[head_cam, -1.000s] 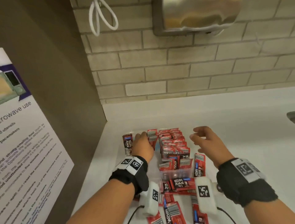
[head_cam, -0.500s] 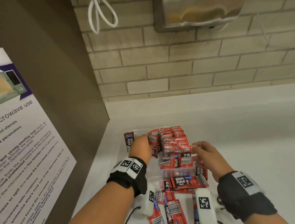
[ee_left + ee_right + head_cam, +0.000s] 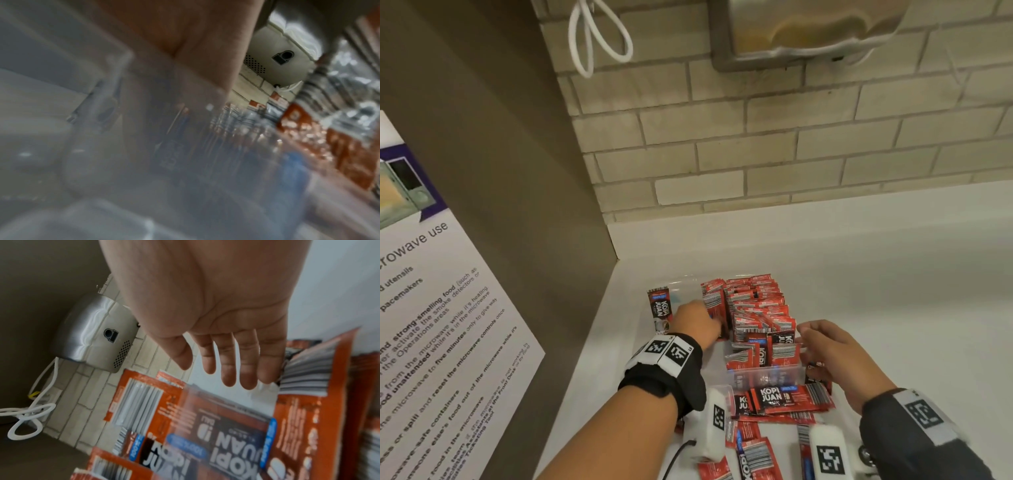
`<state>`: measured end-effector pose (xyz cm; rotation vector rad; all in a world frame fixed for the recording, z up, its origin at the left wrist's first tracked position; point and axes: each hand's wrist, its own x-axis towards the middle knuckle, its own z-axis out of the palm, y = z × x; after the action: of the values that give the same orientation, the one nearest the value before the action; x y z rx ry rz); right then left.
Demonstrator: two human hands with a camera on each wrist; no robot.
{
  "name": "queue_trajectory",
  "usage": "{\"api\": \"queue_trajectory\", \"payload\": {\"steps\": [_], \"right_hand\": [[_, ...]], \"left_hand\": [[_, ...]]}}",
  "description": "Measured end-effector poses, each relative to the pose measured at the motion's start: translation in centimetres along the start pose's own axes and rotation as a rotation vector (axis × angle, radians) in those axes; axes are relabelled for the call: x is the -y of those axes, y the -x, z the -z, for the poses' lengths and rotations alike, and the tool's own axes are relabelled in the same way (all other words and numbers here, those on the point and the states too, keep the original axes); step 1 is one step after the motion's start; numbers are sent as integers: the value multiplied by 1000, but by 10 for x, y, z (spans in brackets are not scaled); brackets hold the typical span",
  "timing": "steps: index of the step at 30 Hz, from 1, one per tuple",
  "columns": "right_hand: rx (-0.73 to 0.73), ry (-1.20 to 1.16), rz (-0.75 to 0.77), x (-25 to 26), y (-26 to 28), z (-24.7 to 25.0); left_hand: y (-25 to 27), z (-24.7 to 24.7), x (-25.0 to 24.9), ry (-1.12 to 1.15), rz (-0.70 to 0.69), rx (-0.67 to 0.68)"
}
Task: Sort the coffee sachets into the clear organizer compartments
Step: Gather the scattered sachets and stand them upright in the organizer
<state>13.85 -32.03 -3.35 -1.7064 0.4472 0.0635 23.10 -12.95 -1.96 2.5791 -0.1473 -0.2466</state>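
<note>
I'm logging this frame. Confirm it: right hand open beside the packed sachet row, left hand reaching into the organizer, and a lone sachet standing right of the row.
Wrong on one point: the lone sachet stands left of the row, per the head view. The rest holds.

A pale brick wall (image 3: pixel 756 144) runs across twelve o'clock — a steel hand dryer (image 3: pixel 808 27) mounted high, a looped white cord (image 3: pixel 599 37) at eleven. White counter (image 3: pixel 893 274) below; microwave notice (image 3: pixel 431 325) on the brown panel (image 3: pixel 482 137) at nine.

A white bench (image 3: pixel 893 291) carried the clear organizer (image 3: pixel 763 375), packed with red sachets (image 3: pixel 756 308). Loose sachets (image 3: pixel 787 399) lay on the bench at the organizer's six o'clock, one more at its three.
</note>
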Motion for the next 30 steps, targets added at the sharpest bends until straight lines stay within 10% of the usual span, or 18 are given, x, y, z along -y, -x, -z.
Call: {"api": "queue_trajectory", "payload": {"steps": [21,26,30], "right_hand": [[-45,90,56,19,24,21],[-95,441,165,11,38,42],[233,894,201,-2,41,39]], "left_hand": [[19,37,-3,-5,28,118],[64,69,7,257,-60,-60],[115,79,29,192,-246,97]]}}
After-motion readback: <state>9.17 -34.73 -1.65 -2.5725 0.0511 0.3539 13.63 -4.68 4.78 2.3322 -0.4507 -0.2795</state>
